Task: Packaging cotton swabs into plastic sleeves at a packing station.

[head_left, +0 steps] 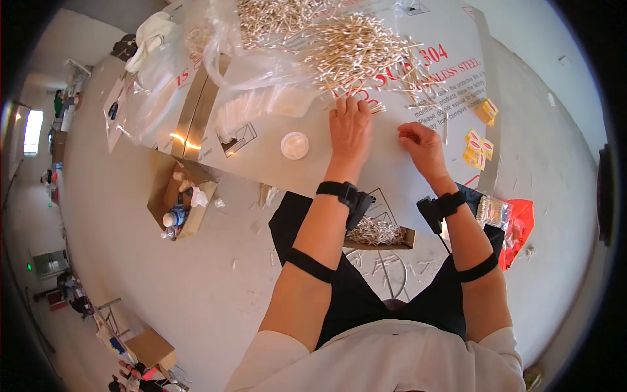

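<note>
- The cotton swabs [358,55] lie in a loose, tangled heap at the far side of the surface [386,163], with strays spread toward the right.
- My left grip [351,130] is at the near edge of that heap, fingers bent and tips down by the swabs; my own knuckles cover the tips, so I cannot tell whether I am pinching any.
- My right grip [422,145] hangs near, fingers curled in and thumb close to them; I cannot tell whether the tips meet, and I see nothing between them.
- A single swab [446,128] lies apart, just to the right of my right grip, pointing roughly toward me.
- I judge each swab nearly weightless: a thin, stiff stick that could snap if bent, with soft tips that would squash or smudge under pressure.
- The sticks look smooth enough to roll under a fingertip, so I would take one by mid-stick, thumb against forefinger, leaving the tips alone.
- A bunch should be squared up loosely first, then held around its middle; squeezed hard, it would likely fan out.
- Where they cross, lifting one may drag its neighbours, so the strays should come away cleanest.
</note>
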The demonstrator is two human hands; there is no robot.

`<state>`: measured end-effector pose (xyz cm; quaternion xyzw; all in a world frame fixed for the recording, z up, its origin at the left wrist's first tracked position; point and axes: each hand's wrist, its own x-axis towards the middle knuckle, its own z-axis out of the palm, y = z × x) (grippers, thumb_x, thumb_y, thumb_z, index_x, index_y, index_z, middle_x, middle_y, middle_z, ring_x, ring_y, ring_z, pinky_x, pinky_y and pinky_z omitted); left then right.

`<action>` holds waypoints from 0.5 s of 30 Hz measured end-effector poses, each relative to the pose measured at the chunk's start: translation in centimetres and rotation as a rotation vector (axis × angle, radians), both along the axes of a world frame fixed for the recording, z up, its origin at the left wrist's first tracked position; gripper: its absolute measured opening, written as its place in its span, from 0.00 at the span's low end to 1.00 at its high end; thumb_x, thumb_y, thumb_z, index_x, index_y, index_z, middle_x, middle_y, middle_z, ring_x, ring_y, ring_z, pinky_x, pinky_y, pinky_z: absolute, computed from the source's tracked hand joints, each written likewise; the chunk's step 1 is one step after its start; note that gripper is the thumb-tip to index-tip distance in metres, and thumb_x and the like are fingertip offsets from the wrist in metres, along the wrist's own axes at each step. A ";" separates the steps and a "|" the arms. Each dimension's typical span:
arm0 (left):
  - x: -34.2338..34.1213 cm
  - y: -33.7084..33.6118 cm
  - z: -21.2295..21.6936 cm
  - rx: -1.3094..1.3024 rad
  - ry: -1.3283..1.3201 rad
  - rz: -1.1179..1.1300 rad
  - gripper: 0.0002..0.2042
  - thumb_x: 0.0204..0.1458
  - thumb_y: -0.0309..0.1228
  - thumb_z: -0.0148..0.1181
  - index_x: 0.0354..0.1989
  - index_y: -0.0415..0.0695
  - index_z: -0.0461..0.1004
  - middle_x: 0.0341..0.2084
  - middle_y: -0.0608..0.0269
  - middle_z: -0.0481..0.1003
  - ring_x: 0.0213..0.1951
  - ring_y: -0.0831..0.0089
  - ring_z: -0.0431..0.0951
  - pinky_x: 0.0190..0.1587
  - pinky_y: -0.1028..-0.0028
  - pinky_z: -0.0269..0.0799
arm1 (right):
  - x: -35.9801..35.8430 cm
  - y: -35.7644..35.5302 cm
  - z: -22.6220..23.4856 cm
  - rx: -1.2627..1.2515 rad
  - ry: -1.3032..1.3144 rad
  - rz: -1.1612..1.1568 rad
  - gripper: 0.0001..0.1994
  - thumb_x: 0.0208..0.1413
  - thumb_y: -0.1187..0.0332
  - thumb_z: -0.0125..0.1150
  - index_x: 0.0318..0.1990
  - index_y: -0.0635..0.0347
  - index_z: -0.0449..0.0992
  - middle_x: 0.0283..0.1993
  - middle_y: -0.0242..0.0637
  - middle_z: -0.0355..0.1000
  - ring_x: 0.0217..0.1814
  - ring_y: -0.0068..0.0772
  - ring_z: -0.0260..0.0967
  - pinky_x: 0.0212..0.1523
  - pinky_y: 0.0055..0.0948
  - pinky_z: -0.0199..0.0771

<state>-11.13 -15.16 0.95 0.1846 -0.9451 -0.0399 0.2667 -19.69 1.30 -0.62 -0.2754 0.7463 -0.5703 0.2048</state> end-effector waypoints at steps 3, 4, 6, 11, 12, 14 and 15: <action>-0.2 0.5 0.9 0.137 0.107 -0.030 0.09 0.44 0.22 0.58 0.36 0.40 0.70 0.35 0.55 0.71 0.41 0.55 0.71 0.41 0.59 0.68 | -0.1 0.3 -0.5 -0.091 0.062 -0.048 0.09 0.55 0.76 0.60 0.43 0.67 0.77 0.39 0.35 0.75 0.38 0.22 0.72 0.41 0.22 0.73; 0.3 1.3 1.1 0.277 0.165 -0.100 0.10 0.44 0.19 0.58 0.37 0.39 0.69 0.35 0.51 0.71 0.42 0.51 0.71 0.42 0.56 0.68 | -0.3 1.0 -0.5 -0.077 0.051 0.010 0.12 0.54 0.78 0.59 0.47 0.66 0.76 0.49 0.39 0.73 0.49 0.25 0.71 0.48 0.24 0.72; 2.0 2.8 0.9 0.416 0.252 -0.113 0.10 0.46 0.18 0.57 0.37 0.39 0.69 0.35 0.51 0.71 0.41 0.51 0.72 0.41 0.56 0.69 | 1.0 1.3 -0.1 -0.064 0.196 0.087 0.14 0.53 0.79 0.58 0.48 0.65 0.76 0.53 0.40 0.72 0.54 0.28 0.69 0.53 0.25 0.70; 7.5 4.6 -0.6 0.770 0.347 -0.083 0.08 0.51 0.18 0.54 0.38 0.40 0.68 0.33 0.49 0.72 0.37 0.52 0.74 0.39 0.58 0.70 | 5.3 2.2 1.0 -0.127 -0.164 0.349 0.18 0.51 0.81 0.57 0.51 0.63 0.76 0.62 0.41 0.66 0.64 0.33 0.63 0.63 0.31 0.62; 8.4 5.0 -0.9 0.867 0.355 -0.061 0.07 0.52 0.18 0.55 0.38 0.39 0.69 0.32 0.50 0.72 0.36 0.52 0.75 0.37 0.60 0.70 | 6.7 2.7 1.1 -0.121 -0.236 0.374 0.16 0.53 0.81 0.57 0.51 0.63 0.76 0.61 0.40 0.67 0.64 0.33 0.63 0.63 0.31 0.62; 9.8 4.9 -0.9 0.955 0.369 -0.029 0.06 0.52 0.19 0.56 0.37 0.38 0.70 0.31 0.50 0.73 0.34 0.53 0.76 0.36 0.62 0.71 | 9.6 3.9 1.6 -0.119 -0.307 0.414 0.15 0.54 0.80 0.58 0.50 0.63 0.77 0.61 0.39 0.68 0.63 0.32 0.64 0.63 0.31 0.62; 10.5 4.9 -1.0 1.009 0.340 -0.025 0.04 0.54 0.20 0.56 0.37 0.38 0.71 0.31 0.49 0.74 0.34 0.53 0.76 0.36 0.63 0.71 | 10.9 4.8 2.0 -0.109 -0.383 0.485 0.14 0.55 0.79 0.58 0.49 0.64 0.77 0.57 0.39 0.71 0.60 0.32 0.67 0.61 0.31 0.65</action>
